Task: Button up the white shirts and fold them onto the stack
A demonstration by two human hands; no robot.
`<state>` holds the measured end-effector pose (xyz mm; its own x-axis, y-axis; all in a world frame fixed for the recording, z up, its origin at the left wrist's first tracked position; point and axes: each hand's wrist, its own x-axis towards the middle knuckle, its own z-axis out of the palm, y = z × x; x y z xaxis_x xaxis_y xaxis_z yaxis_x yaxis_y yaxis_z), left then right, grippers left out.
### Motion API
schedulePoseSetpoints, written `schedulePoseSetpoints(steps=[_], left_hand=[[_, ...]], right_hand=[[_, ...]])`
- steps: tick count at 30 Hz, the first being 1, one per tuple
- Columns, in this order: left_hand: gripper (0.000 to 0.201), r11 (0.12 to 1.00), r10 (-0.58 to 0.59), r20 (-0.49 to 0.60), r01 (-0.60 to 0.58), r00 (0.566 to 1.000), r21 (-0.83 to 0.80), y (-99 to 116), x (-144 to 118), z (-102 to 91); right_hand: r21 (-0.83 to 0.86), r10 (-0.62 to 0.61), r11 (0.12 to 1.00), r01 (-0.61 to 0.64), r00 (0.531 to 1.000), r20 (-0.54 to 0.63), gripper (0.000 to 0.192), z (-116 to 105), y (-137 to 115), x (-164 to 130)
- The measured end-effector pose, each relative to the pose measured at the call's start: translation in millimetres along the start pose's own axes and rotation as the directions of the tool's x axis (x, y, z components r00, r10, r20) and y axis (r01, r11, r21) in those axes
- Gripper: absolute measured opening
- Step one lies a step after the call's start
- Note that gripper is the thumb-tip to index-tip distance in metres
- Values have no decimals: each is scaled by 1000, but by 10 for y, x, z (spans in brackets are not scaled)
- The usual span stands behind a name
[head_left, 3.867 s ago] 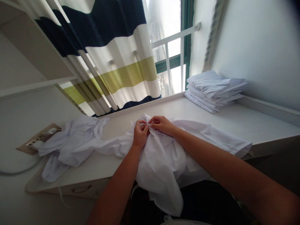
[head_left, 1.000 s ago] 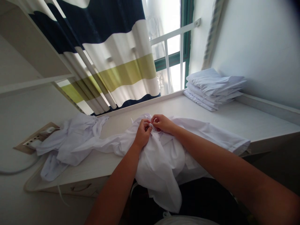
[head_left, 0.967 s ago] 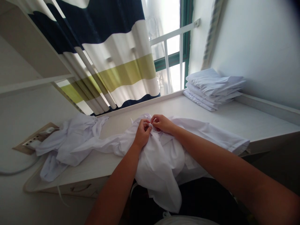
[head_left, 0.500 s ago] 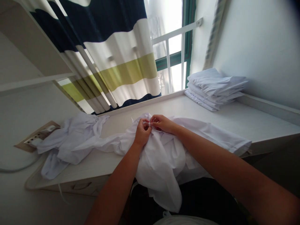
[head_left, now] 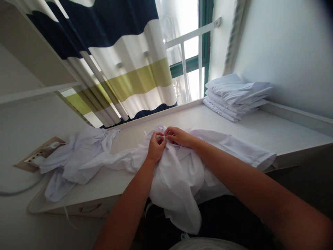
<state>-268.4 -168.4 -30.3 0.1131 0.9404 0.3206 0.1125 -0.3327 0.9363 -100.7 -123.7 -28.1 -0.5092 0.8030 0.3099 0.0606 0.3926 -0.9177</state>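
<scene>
Pinching a gathered spot of a white garment (head_left: 179, 177), the left hand (head_left: 156, 146) and the right hand (head_left: 179, 137) met almost fingertip to fingertip near the middle of the desk (head_left: 293, 135). Both hands had their fingers bent and closed on the cloth; the small detail between them was too tiny to make out. The garment lay partly on the desk, beneath and around the hands, and its lower part hung over the front edge toward the dark clothing (head_left: 221, 215) of the seated person. One flat length of it stretched rightward under the right forearm, while a twisted length ran left to a crumpled white cloth (head_left: 83, 152); whether the two were joined could not be told.

That crumpled cloth sat at the left end of the desk, close to a socket strip (head_left: 33, 159) with plugs in it. Toward the back right, well apart from the hands, a stack of folded white cloth (head_left: 236, 95) rested by the wall. Behind the desk hung a curtain (head_left: 140, 76) banded in navy, white and green, beside a white railing (head_left: 191, 34) and a green window frame (head_left: 205, 52).
</scene>
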Motion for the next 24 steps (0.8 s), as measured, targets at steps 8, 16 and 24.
schedulePoseSetpoints(steps=[8,16,24], left_hand=[[30,998,-29,-8,28,1000,-47,12,-1,6],[30,995,-45,2,45,999,-86,19,4,1],[31,990,-61,-13,58,998,-131,8,10,-10]], right_hand=[[-14,-27,1000,27,1000,-2,12,-5,-1,2],[58,5,998,-6,1000,14,12,-12,-14,2],[135,9,991,-8,1000,-11,13,-5,-11,1]])
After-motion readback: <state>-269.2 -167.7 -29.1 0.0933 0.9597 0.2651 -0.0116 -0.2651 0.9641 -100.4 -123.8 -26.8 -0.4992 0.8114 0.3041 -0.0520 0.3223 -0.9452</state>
